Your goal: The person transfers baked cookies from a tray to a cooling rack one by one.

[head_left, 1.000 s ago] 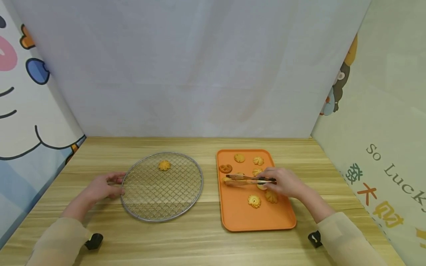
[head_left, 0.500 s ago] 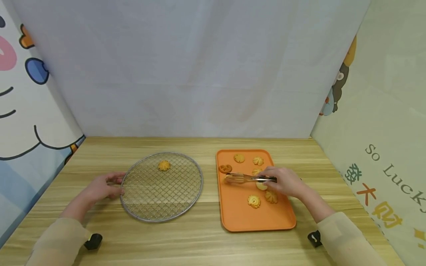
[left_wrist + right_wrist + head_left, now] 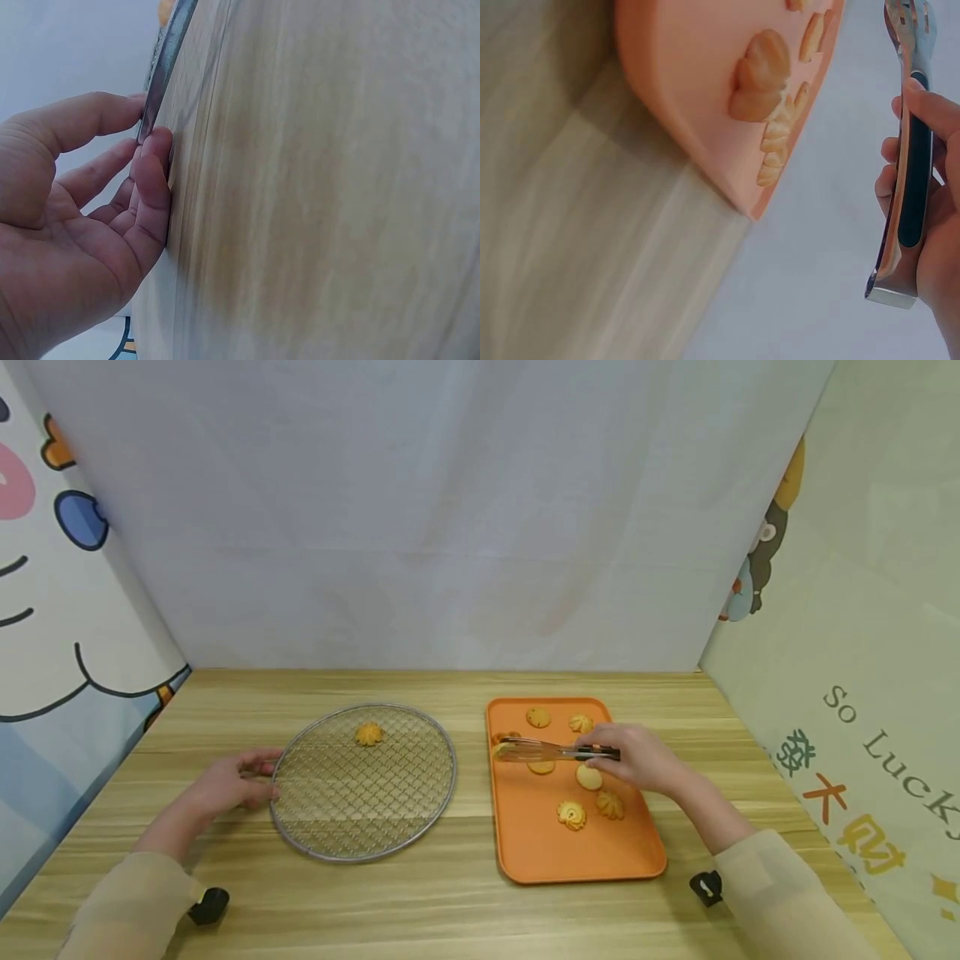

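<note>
A round wire cooling rack (image 3: 360,802) lies at the left, bearing one ridged cookie (image 3: 369,734) near its far side. My left hand (image 3: 228,785) pinches the rack's left rim, thumb above and fingertips under it in the left wrist view. My right hand (image 3: 637,761) holds metal serving tongs (image 3: 551,751) by their black grips, above the orange tray (image 3: 540,852). A yellowish cookie (image 3: 502,749) shows between the tong tips near the tray's left edge. The tongs overlap the brown pretzel-shaped cookie (image 3: 507,736) there and mostly hide it.
Several other cookies lie on the tray, among them a round one (image 3: 538,717) at the back and a swirled one (image 3: 572,815) nearer the front. The wood-grain table (image 3: 450,902) spans between pale walls. A gap of table separates rack and tray.
The tongs have closed on the cookie at the tray's left and risen with it, uncovering a round cookie below. My right hand has moved slightly up and away; my left hand stays at the rim.
</note>
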Demonstrator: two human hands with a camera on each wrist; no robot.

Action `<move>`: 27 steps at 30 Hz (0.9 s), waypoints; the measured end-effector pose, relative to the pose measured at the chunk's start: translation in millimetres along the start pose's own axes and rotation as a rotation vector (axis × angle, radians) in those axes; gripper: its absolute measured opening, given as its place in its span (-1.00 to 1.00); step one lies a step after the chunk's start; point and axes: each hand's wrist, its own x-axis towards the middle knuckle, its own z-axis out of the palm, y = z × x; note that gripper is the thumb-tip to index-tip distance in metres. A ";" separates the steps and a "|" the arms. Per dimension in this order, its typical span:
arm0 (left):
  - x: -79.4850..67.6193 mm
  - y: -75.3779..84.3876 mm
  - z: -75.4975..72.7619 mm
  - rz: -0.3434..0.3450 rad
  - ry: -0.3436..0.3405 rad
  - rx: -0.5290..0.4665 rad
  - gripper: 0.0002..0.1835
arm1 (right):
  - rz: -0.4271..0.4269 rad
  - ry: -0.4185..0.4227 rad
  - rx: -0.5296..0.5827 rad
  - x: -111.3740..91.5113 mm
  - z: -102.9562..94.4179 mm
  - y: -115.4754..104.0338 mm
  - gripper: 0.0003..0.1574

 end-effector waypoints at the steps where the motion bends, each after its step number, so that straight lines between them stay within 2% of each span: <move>1: 0.2 0.3 0.2 -0.006 0.003 -0.001 -0.19 | 0.000 0.000 0.003 1.6 -1.4 -0.8 -0.66; 8: 1.1 0.3 -0.4 -0.002 0.000 0.002 -0.19 | -0.041 0.018 0.000 14.6 -10.7 -7.4 -0.64; 17: -0.1 1.0 -0.4 0.007 -0.005 -0.002 -0.19 | -0.025 -0.008 -0.012 33.3 -19.9 -20.3 -0.65; 27: 0.5 -1.5 0.1 0.006 -0.005 -0.003 -0.19 | -0.041 -0.032 -0.037 59.2 -21.0 -35.4 -0.66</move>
